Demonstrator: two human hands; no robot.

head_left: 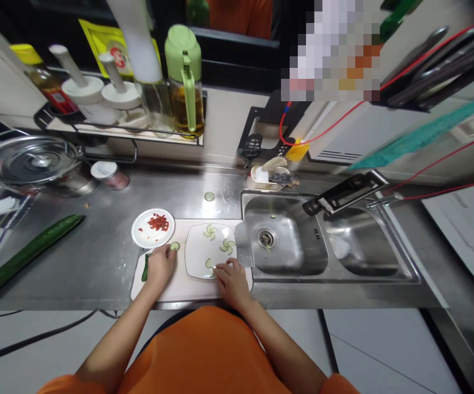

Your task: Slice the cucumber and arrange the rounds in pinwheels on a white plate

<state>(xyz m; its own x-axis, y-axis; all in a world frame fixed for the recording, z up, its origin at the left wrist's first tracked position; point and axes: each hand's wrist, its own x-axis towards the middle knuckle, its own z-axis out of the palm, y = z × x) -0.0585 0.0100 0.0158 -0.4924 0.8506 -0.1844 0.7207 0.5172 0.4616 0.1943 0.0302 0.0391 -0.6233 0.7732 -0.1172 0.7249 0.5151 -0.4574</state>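
Observation:
My left hand (pixel 162 269) is closed, with a round cucumber slice (pixel 174 247) pinched at its fingertips over the cutting board (pixel 161 289). A square white plate (pixel 195 249) rests on the board. Thin cucumber slices form two pinwheels on it, an upper one (pixel 210 232) and a right one (pixel 227 246). At the plate's lower edge, my right hand (pixel 234 282) has its bent fingertips on a cucumber slice (pixel 211 271), beside another slice (pixel 209 263). A dark green cucumber piece (pixel 145 268) lies left of my left hand. A broad knife blade (pixel 244 246) lies right of the plate.
A round plate (pixel 138 236) holds chopped red bits. A whole cucumber (pixel 31 254) lies at the left, below a lidded pot (pixel 35 161). To the right is a double sink (pixel 298 257) with a black faucet (pixel 335 197). Behind stand a small jar (pixel 111 176) and an oil bottle (pixel 185 82).

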